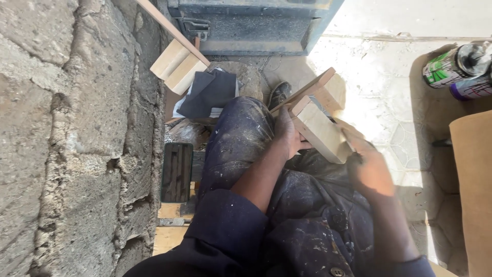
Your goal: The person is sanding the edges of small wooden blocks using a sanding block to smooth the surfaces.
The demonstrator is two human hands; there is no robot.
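Pale wooden block-and-slat piece (320, 123) rests over the knee, left hand (288, 134) clamped on its near end while the blurred right hand (370, 169) rubs its pale face, apparently mid-sanding, unfinished.

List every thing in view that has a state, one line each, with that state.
wooden piece: held up over the lap, tilted, resting on the knee.
left hand: gripping the wooden piece from the left.
right hand: blurred, against the piece's right end.
second wooden piece: leaning against the stone wall.
dark cloths: lying folded on the ground.
spray cans: lying on their sides.
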